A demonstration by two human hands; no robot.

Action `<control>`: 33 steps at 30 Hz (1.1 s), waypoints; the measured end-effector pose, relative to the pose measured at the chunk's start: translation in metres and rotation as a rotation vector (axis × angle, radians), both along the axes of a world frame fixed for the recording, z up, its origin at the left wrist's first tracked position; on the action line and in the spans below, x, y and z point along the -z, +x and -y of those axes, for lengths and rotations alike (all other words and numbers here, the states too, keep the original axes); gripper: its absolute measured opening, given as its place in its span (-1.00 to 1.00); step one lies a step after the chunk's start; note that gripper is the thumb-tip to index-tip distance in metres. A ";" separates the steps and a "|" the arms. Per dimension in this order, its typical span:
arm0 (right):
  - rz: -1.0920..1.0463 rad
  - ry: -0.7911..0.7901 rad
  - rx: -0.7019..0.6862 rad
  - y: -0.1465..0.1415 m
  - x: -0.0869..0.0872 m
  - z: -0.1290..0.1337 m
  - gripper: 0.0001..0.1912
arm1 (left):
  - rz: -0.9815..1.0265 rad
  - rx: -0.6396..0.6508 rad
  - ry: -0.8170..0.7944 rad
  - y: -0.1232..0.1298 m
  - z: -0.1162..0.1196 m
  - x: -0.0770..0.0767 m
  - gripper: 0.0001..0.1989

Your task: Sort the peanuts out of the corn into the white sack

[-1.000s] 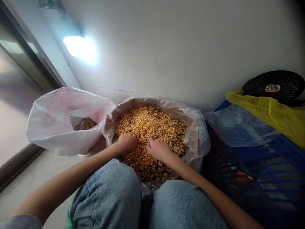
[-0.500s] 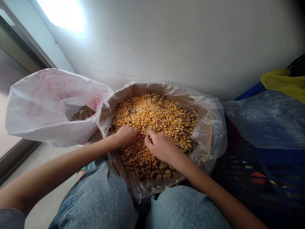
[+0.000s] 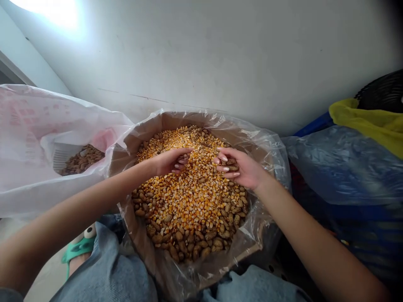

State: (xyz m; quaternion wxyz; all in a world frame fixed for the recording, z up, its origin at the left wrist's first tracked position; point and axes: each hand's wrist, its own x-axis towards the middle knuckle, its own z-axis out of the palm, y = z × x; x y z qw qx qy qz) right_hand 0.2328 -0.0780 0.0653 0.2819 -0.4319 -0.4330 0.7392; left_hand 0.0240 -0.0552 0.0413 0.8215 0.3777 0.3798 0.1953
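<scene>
A cardboard box (image 3: 189,121) lined with a clear plastic bag (image 3: 261,159) sits between my knees. It is filled with dried yellow corn kernels (image 3: 192,197) mixed with peanuts in their shells (image 3: 195,241), which lie thickest near the front. Above the middle of the box, my left hand (image 3: 171,161) curls around a few dark shells. My right hand (image 3: 237,165) faces it, cupping several peanuts against the palm. Neither hand touches the corn. To the left, a white plastic sack (image 3: 31,126) holds a pile of shelled-looking brown peanuts (image 3: 82,160).
A white wall (image 3: 201,54) rises behind the box. On the right lie a blue crate (image 3: 315,128), a clear plastic bag (image 3: 346,167), yellow cloth (image 3: 368,121) and a black fan (image 3: 384,94). My denim-covered knees (image 3: 107,272) and a green sandal (image 3: 78,249) are below.
Both hands have risen out of the corn and turned inward, now holding peanuts. The view has tilted further down, and the white sack has shifted left in the picture.
</scene>
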 end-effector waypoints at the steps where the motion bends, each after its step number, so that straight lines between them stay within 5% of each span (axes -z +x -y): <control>1: 0.131 0.088 -0.055 -0.001 0.004 0.002 -0.69 | 0.062 -0.024 -0.040 -0.001 -0.001 0.000 -0.76; 6: 0.985 0.784 -0.376 -0.012 0.022 0.012 -0.75 | 0.131 -0.218 0.119 -0.015 0.000 -0.008 -0.94; 9: 1.258 0.987 -0.534 -0.019 0.030 0.018 -0.87 | -0.276 -0.223 0.512 -0.025 0.004 -0.009 -0.82; 12: 1.335 1.018 -0.553 -0.020 0.035 0.022 -0.87 | -0.892 0.009 1.043 -0.035 0.014 -0.007 -0.75; 15: 1.125 0.898 -0.416 -0.019 0.033 0.024 -0.83 | -1.339 0.336 1.326 -0.045 0.028 -0.004 -0.70; 21: -0.023 0.288 -0.025 -0.024 0.005 0.015 -0.85 | -1.522 0.601 1.242 -0.056 0.043 0.009 -0.68; 25: -0.382 0.052 0.084 -0.040 -0.002 0.007 -0.86 | -1.448 0.496 1.188 -0.055 0.038 0.022 -0.70; 29: -0.399 -0.067 0.227 -0.062 0.013 0.010 -0.78 | -1.215 0.249 1.066 -0.056 0.032 0.027 -0.79; 33: -0.292 -0.078 0.262 -0.079 0.033 0.026 -0.71 | -0.950 0.146 0.877 -0.063 0.031 0.017 -0.81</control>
